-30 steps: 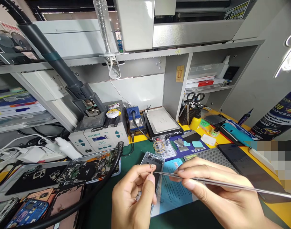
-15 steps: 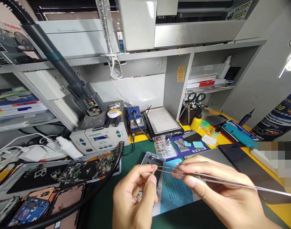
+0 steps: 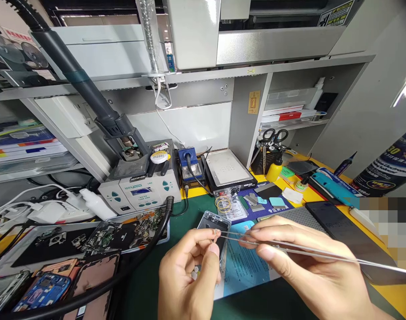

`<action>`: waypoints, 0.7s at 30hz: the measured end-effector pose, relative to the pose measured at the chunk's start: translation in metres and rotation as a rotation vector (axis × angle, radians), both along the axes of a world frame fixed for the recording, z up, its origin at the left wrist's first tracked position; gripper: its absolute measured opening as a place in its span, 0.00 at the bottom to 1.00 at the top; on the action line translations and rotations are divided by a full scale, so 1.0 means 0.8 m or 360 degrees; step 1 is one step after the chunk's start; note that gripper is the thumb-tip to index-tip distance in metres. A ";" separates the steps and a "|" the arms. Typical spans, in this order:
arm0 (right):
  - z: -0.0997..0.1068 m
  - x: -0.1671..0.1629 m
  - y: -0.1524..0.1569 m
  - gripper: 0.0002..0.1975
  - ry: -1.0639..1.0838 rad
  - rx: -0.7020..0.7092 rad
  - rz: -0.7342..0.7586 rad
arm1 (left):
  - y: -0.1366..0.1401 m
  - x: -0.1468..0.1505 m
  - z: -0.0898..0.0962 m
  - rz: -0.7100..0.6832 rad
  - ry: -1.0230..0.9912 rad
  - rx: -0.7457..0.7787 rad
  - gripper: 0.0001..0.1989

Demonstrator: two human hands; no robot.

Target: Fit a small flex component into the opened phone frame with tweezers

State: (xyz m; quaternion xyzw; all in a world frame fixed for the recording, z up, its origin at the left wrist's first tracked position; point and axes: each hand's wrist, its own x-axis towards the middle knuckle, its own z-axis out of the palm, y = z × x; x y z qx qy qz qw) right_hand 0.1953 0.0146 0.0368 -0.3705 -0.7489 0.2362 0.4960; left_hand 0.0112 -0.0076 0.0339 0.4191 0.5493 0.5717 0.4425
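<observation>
My right hand (image 3: 309, 262) is closed on a pair of long, thin metal tweezers (image 3: 323, 254), whose tips point left. Those tips reach a small, thin part (image 3: 216, 236) pinched between the thumb and index finger of my left hand (image 3: 193, 271). The part is too small to name. Pale bits show inside the curled fingers of my left hand, partly hidden. Behind that hand lies an opened phone (image 3: 212, 221), its lower portion covered by my fingers. A blue and white printed sheet (image 3: 246, 262) lies under both hands.
At left, a tray (image 3: 14, 242) holds circuit boards and phone parts, with a black hose (image 3: 133, 271) crossing it. A soldering station (image 3: 141, 189) and a heating plate (image 3: 228, 169) stand behind. Right are a dark phone (image 3: 352, 249), a yellow bottle (image 3: 274, 169) and scissors (image 3: 274, 135).
The view has shifted slightly. My hands keep the same grips, and the tweezer tips stay at the small part.
</observation>
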 end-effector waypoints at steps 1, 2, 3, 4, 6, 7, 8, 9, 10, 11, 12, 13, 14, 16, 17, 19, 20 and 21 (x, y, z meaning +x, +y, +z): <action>0.000 0.000 0.000 0.12 0.0002 -0.0005 0.0010 | 0.000 0.000 0.000 -0.0002 0.0001 -0.0003 0.08; 0.000 0.001 -0.001 0.12 -0.0002 -0.0012 0.0014 | 0.000 0.000 0.001 -0.0003 0.0002 -0.0006 0.08; 0.000 0.001 -0.001 0.12 -0.0008 -0.0012 0.0017 | 0.000 0.000 0.001 -0.0004 0.0002 -0.0008 0.08; 0.000 0.001 -0.002 0.12 -0.0015 -0.0015 0.0013 | 0.000 0.000 0.001 -0.0005 0.0000 -0.0012 0.08; 0.000 0.001 -0.003 0.12 -0.0022 -0.0014 -0.0004 | 0.000 0.000 0.001 -0.0005 -0.0003 -0.0027 0.09; 0.001 0.001 -0.003 0.12 -0.0022 -0.0009 -0.0009 | 0.000 0.000 0.001 -0.0005 -0.0003 -0.0033 0.09; 0.000 0.000 -0.003 0.12 -0.0022 -0.0009 -0.0012 | 0.000 0.000 0.002 -0.0005 -0.0002 -0.0035 0.09; 0.000 0.000 -0.003 0.12 -0.0020 -0.0008 -0.0011 | 0.000 0.000 0.002 -0.0006 0.0001 -0.0033 0.09; -0.001 0.000 -0.002 0.12 -0.0017 -0.0011 -0.0015 | 0.000 0.000 0.002 -0.0008 0.0003 -0.0031 0.09; -0.002 0.000 -0.002 0.11 -0.0010 -0.0009 -0.0020 | -0.001 0.000 0.002 -0.0010 0.0005 -0.0030 0.09; -0.003 0.000 -0.001 0.11 -0.0006 -0.0011 -0.0028 | -0.001 0.000 0.002 -0.0013 0.0005 -0.0033 0.09; -0.004 0.000 -0.001 0.11 0.0000 -0.0009 -0.0037 | -0.001 -0.001 0.002 -0.0016 0.0004 -0.0038 0.09; -0.005 0.000 0.000 0.11 0.0001 -0.0015 -0.0044 | 0.000 -0.001 0.002 -0.0022 0.0005 -0.0043 0.09; -0.006 0.000 0.000 0.11 0.0007 -0.0035 -0.0050 | 0.000 -0.001 0.001 -0.0035 0.0008 -0.0045 0.09; -0.006 0.000 0.000 0.10 0.0011 -0.0046 -0.0048 | 0.000 -0.002 0.000 -0.0040 0.0008 -0.0048 0.09; -0.007 0.000 0.000 0.10 0.0027 -0.0062 -0.0053 | 0.000 -0.002 0.000 -0.0047 -0.0001 -0.0062 0.10; -0.007 0.000 -0.001 0.10 0.0029 -0.0066 -0.0051 | 0.000 -0.003 -0.001 -0.0050 -0.0004 -0.0069 0.10; -0.007 0.001 -0.001 0.10 0.0033 -0.0062 -0.0041 | 0.000 -0.003 -0.001 -0.0053 -0.0006 -0.0073 0.10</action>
